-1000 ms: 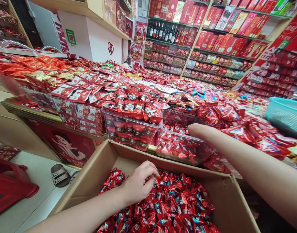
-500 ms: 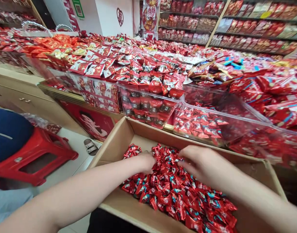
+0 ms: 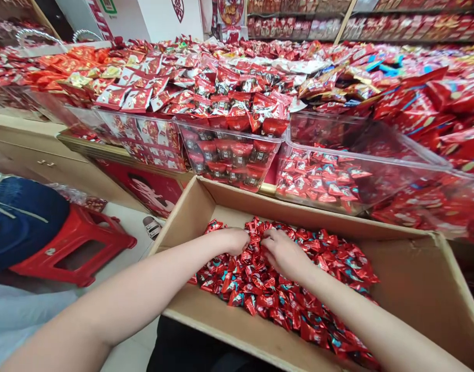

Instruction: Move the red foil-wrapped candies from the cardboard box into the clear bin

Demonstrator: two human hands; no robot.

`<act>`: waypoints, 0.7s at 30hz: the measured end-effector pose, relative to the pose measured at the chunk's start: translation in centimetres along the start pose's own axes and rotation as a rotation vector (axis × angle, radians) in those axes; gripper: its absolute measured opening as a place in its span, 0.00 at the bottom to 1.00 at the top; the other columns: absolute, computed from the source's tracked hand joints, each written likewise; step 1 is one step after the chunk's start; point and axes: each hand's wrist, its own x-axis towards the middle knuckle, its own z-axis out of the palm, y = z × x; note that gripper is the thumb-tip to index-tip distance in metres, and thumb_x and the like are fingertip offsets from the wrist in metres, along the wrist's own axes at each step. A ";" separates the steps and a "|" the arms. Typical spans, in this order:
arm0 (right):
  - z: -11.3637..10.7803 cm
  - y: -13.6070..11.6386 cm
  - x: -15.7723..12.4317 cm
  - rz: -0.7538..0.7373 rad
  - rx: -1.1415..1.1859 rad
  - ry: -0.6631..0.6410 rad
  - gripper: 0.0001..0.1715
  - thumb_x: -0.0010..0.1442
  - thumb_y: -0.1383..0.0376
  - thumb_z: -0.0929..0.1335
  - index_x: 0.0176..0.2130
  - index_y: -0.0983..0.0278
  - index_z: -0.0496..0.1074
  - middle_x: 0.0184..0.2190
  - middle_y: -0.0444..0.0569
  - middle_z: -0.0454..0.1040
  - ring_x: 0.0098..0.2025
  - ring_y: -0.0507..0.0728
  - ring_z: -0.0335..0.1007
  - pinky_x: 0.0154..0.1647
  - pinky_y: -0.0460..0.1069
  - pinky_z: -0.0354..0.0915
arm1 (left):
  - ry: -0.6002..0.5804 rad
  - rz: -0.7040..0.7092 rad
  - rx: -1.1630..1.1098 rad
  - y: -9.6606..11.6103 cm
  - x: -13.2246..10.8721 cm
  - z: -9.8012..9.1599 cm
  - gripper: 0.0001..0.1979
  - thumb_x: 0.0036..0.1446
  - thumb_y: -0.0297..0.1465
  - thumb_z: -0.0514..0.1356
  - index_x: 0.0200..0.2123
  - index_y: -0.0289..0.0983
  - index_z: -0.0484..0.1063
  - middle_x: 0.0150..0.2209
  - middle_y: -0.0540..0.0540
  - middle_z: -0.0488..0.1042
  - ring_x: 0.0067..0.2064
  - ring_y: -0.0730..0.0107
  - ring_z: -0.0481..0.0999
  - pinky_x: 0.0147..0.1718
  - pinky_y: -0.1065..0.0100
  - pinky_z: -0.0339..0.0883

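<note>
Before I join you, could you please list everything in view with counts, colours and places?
Box: one, brown, centre front
Candies: many, red with blue, inside the box
Bins: several, clear, behind the box
Packets: many, mostly red, in and behind the bins
Shelves: at least two, dark-edged, far back
Pillar: one, white, back left
Cabinet: one, beige, left
Stool: one, red, left
Cloth: one piece, dark blue, on the stool
Sandal: one visible, brown and white, floor left of the box
Left hand: one, bare, at the candies
Right hand: one, bare, also there

Candy bins [image 3: 231,150] and stocked shelves [image 3: 345,21] show a shop
</note>
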 end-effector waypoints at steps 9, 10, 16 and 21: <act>3.5 -2.6 0.2 -0.113 -0.069 -0.036 0.07 0.49 0.65 0.63 0.30 0.65 0.68 0.30 0.50 0.69 0.35 0.57 0.60 0.36 0.49 0.58 | -0.004 0.028 0.016 0.9 -1.3 -0.5 0.13 0.41 0.23 0.53 0.33 0.35 0.71 0.32 0.39 0.73 0.31 0.55 0.72 0.28 0.63 0.65; 2.9 -2.5 0.3 -0.081 -0.033 -0.010 0.06 0.47 0.65 0.64 0.28 0.65 0.67 0.30 0.49 0.69 0.36 0.57 0.59 0.36 0.49 0.58 | 0.020 0.028 0.007 0.8 -1.5 -0.6 0.13 0.42 0.23 0.53 0.34 0.36 0.70 0.33 0.39 0.73 0.31 0.56 0.72 0.28 0.63 0.65; -5.9 -4.4 -0.6 -0.072 0.269 0.126 0.08 0.47 0.67 0.65 0.32 0.61 0.65 0.29 0.46 0.68 0.33 0.54 0.61 0.34 0.47 0.60 | 0.115 0.018 -0.077 0.1 -2.5 -1.3 0.14 0.44 0.28 0.54 0.38 0.39 0.68 0.35 0.43 0.73 0.34 0.57 0.72 0.31 0.64 0.65; -18.1 -5.2 -2.1 -0.017 0.237 0.581 0.19 0.49 0.57 0.65 0.42 0.57 0.61 0.31 0.46 0.69 0.30 0.53 0.65 0.30 0.47 0.62 | 0.144 0.058 -0.120 0.1 -3.2 -1.5 0.15 0.46 0.34 0.55 0.40 0.39 0.67 0.38 0.41 0.71 0.38 0.55 0.70 0.33 0.62 0.64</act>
